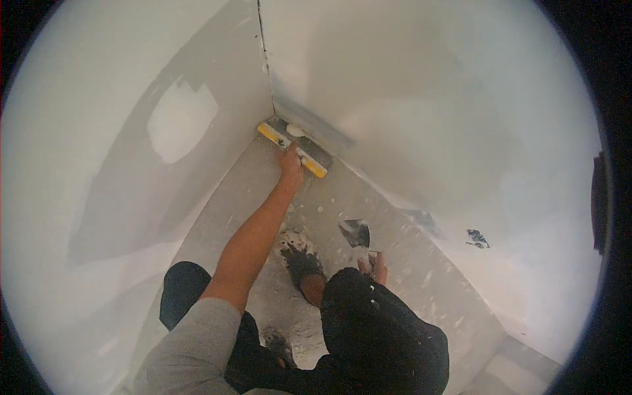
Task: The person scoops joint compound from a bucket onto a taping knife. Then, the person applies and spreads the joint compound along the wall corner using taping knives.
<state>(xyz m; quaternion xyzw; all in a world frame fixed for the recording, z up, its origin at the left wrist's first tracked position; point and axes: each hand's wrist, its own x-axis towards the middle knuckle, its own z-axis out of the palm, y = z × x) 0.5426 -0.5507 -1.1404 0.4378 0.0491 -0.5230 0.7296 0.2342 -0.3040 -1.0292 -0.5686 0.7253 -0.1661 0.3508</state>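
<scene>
Stretched forward, my left hand (pixel 291 163) is closed around the middle of a wide filling knife (pixel 313 166) with a long yellow and white handle. Its grey blade reaches the foot of the right wall near the corner, and a white dab of filler (pixel 295 130) sits on it. Beside my right knee, my right hand (pixel 376 268) grips a small putty knife (pixel 356 233) by its handle. That knife's dark metal blade has pale smears and points forward above the floor. My knee hides part of the right hand.
Two pale walls meet at a corner with a dark crack (pixel 265 59). The left wall has a white patch (pixel 182 120); a dark mark (pixel 478 239) shows on the right wall. My feet (pixel 303 263) stand on a grey floor (pixel 395 276) spotted with white.
</scene>
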